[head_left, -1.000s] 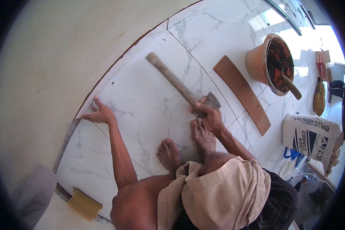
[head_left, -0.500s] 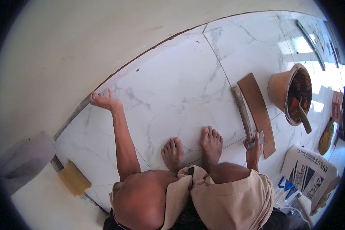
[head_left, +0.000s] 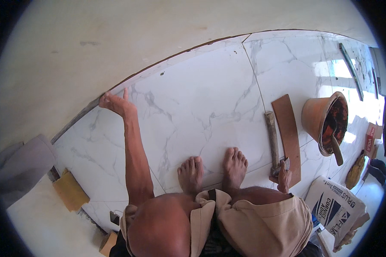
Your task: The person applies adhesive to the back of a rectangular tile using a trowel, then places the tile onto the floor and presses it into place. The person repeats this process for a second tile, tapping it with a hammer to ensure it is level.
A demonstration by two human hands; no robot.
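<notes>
Left hand flat, fingers spread on the marble tile edge by the wall; right hand fingers closed on the hammer head lying beside the brown board; best keep the tile pinned steady, lift the hammer by its handle.

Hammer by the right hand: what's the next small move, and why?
Probably close the right hand around the hammer near its head and lift it off the floor. The hammer lies flat on the marble tile beside the brown board, handle pointing away, with that hand resting at its head end. The left hand is pressed on the tile's far edge by the wall, so it looks busy.
</notes>
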